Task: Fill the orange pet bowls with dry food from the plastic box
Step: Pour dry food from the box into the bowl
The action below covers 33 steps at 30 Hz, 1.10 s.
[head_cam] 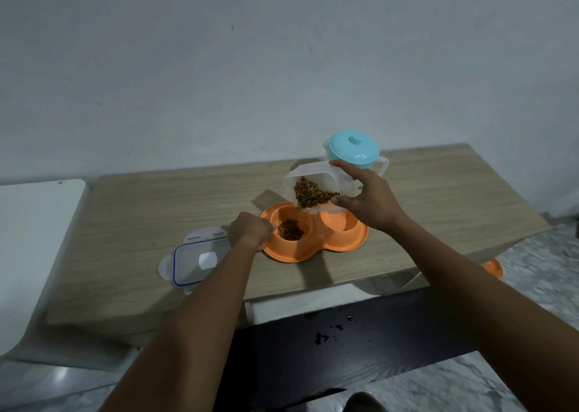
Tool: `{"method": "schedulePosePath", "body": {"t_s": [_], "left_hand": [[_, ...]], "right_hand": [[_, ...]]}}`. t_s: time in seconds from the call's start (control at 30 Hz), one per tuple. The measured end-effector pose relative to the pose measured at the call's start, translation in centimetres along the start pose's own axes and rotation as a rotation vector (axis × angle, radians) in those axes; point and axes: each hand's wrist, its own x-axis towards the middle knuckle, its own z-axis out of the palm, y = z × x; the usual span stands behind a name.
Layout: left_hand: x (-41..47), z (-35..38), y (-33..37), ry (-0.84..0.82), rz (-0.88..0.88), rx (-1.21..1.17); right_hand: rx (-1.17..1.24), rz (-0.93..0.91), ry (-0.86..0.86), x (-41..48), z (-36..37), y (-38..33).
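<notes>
Wooden table [156,211] by a pale wall carries the orange pet bowls [314,234]. Right hand [365,200] grips the tilted plastic box [313,189] by its sides; it seems light, stiff, slippery. Left hand [250,231] is closed on the bowls' rim, steadying them.

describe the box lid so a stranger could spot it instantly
On the wooden table, look left of the orange double pet bowl, just beyond the left hand. The lid lies flat there: clear plastic, blue seal line around its edge, white latch flaps, unlike the tilted box holding kibble.
</notes>
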Motion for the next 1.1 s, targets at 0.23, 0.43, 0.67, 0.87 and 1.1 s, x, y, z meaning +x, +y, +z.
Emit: {"method": "schedulePosePath", "body": {"t_s": [0.23,0.43,0.67,0.87,1.1], "left_hand": [[-0.3,-0.2,0.2,-0.003,0.004,-0.009],[0.0,0.2,0.0,0.018,0.051,0.061],[0.7,1.0,-0.9,0.029,0.176,0.191],[2.1,2.0,-2.0,0.058,0.13,0.148],[1.2,2.9,-1.0,0.195,0.024,0.293]], "right_hand": [[0.168,0.115,0.003,-0.1,0.3,0.8],[0.637,0.39,0.025,2.5,2.9,0.8],[0.641,0.495,-0.147,9.2,9.1,-0.1],[0.635,0.584,-0.272,13.5,12.4,2.0],[0.656,0.559,-0.216,12.2,11.9,2.2]]}}
